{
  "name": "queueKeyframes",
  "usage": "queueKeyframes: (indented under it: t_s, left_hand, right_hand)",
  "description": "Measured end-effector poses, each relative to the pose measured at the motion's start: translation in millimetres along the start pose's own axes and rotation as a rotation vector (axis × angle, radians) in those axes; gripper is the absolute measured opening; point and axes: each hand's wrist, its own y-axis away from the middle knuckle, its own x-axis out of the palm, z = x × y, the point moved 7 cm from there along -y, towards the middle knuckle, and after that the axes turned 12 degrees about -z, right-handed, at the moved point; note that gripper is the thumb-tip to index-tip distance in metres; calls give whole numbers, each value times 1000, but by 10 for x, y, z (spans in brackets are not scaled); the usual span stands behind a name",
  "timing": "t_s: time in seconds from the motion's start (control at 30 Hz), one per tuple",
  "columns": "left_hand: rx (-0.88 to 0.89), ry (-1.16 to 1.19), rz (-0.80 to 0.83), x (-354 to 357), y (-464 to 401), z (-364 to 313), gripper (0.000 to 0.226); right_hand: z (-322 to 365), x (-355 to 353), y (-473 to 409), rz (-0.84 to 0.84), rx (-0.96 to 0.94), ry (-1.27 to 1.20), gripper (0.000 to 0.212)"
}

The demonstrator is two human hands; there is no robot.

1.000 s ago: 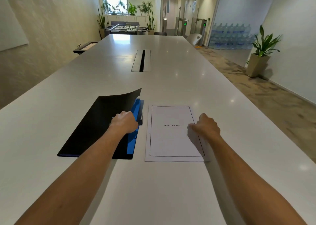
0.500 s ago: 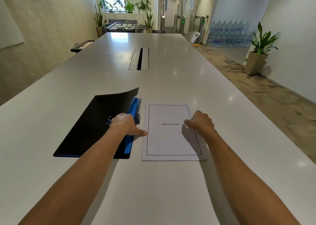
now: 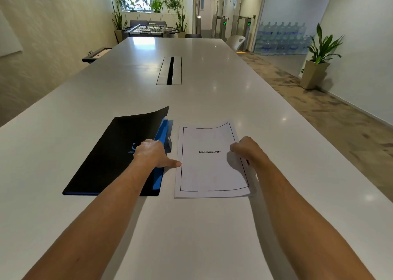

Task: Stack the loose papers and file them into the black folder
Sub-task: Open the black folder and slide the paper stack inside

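The black folder [image 3: 110, 158] lies on the white table [image 3: 191, 237], left of centre. Its cover is lifted at the far right corner, and a blue inner part [image 3: 160, 134] shows along that edge. My left hand [image 3: 152, 153] sits on the folder's right edge with its fingers curled at the cover. Its thumb points right and touches the left edge of the paper stack [image 3: 207, 169]. The top sheet reads "BIBLIOGRAPHY". My right hand [image 3: 246, 150] pinches the stack's right edge, and that side curls up off the table.
A cable slot [image 3: 169, 70] is set into the table's middle, farther back. A white chair [image 3: 235, 42] stands at the far right edge. A potted plant [image 3: 316, 67] and stacked water bottles [image 3: 280, 39] stand on the floor to the right.
My left thumb has stretched out to the paper's left edge. My right hand has closed on the stack's right edge and raised it, so the far right corner now curls up.
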Motion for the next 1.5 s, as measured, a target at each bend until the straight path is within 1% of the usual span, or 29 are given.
queueKeyframes:
  t_s: [0.07,0.17,0.23,0.3,0.47,0.53,0.6,0.67,0.73,0.8,0.87,0.97,1.0,1.13,1.23,1.27,1.33,1.4,1.43,1.5]
  left_hand:
    - [-4,-5,-7,-4,7,1,103]
    - [-4,-10,-18,-4,12,-4,103]
    - [0,-14,-19,-3,14,-5,103]
    - [1,-13,-18,-8,18,-1,102]
    - [-1,-14,-7,2,20,-1,104]
    - [0,-15,-8,2,18,-3,104]
    - [3,-13,-14,-4,20,-2,104]
    - [1,-4,-13,-1,23,-2,104]
    - [2,3,-12,-2,23,2,105]
    - [3,5,-12,-6,26,4,105]
    - [1,6,-12,-16,33,4,106]
    - [-7,10,-11,-32,47,3,108]
    - [-9,15,-12,-39,51,4,108]
    - [-11,33,-11,-49,71,8,107]
    - [-16,40,-9,-55,89,0,106]
    - [-18,44,-7,-61,94,2,106]
    - [-13,41,-2,-72,97,2,106]
    - [3,25,8,-74,105,-6,105]
    - [11,18,10,-77,104,-10,103]
    - [27,25,22,-87,108,-2,95]
  right_hand:
    - [60,18,26,-22,-19,60,9]
    - [90,-2,46,-102,-20,227,43]
    - [95,12,65,-126,-31,268,53]
    - [95,32,63,-108,-21,242,55]
    - [24,-26,16,-51,59,40,52]
    - [-10,-27,6,-25,83,-128,47]
    - [-64,-1,11,-5,157,-338,41]
    - [-140,18,25,-22,215,-429,40]
    - [-179,27,46,-27,230,-373,51]
    - [-151,36,49,0,180,-288,55]
    - [-95,43,43,40,97,-226,46]
    - [-46,17,67,93,35,-166,14]
    - [-33,13,75,115,31,-155,12]
    - [-13,67,149,227,64,-155,30]
    - [-48,103,181,236,76,-180,43]
    - [-61,104,177,221,68,-176,44]
    - [-81,85,169,183,65,-201,39]
    - [-107,83,173,185,139,-340,33]
    - [-102,81,166,195,165,-411,34]
    - [-67,42,125,196,156,-471,42]
